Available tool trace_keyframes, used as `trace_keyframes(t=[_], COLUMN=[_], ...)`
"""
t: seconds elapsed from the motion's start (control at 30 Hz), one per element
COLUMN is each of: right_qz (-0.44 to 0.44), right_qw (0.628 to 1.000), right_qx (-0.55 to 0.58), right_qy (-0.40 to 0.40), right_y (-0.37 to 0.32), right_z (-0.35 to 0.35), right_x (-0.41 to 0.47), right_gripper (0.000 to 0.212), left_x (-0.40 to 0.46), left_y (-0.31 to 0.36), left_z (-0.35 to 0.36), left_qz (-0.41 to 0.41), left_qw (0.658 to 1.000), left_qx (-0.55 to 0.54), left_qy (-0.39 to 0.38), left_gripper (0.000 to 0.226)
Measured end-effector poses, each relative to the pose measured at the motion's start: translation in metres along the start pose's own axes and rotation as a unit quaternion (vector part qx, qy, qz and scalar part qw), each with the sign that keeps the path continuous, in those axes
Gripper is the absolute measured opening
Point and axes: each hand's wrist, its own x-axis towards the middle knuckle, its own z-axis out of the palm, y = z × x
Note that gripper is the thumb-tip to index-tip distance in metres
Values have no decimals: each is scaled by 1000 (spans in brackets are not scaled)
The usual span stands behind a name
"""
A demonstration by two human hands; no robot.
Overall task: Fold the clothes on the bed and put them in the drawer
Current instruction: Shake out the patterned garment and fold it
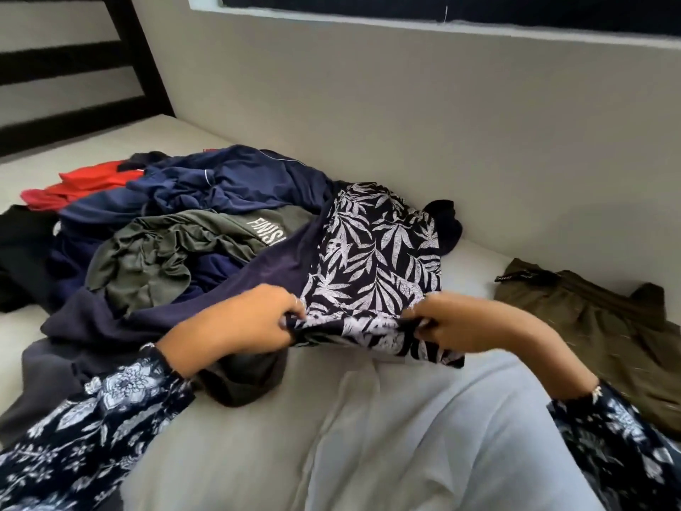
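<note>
A dark garment with a white leaf print (376,252) lies spread on the bed (236,429), its near edge lifted. My left hand (243,322) pinches that edge on the left and my right hand (460,326) pinches it on the right. Behind and to the left is a heap of unfolded clothes: a navy top (228,182), an olive-grey shirt with white lettering (177,248), a red piece (84,186), a black piece (22,252) and a dark purple garment (154,311). No drawer is in view.
An olive-brown garment (597,326) lies alone on the bed at the right, close to the grey wall (368,105). A dark slatted headboard (73,75) stands at the far left. A window ledge (442,27) runs along the top. Pale bedsheet fills the foreground.
</note>
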Motion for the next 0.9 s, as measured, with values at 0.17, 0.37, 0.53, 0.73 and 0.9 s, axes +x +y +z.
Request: trace_keyframes(t=[0.17, 0.37, 0.53, 0.73, 0.9], right_qz=[56, 145, 256, 229, 113], right_qw=[974, 901, 869, 940, 980], right_qx=[117, 217, 289, 137, 28], right_qy=[183, 347, 309, 212, 160], right_y=[60, 106, 140, 93, 33], right_z=[-26, -23, 33, 51, 107], right_x=[39, 118, 152, 146, 133], right_gripper=[19, 15, 72, 76, 105], left_x=[69, 165, 180, 154, 144], left_y=[-31, -39, -26, -26, -16], left_z=[-13, 7, 60, 93, 127], left_qz=[29, -111, -216, -160, -128], left_qw=[954, 716, 761, 774, 812], left_qx=[-255, -679, -608, -594, -517], left_qy=[154, 121, 68, 150, 237], left_gripper=[30, 80, 85, 51, 60])
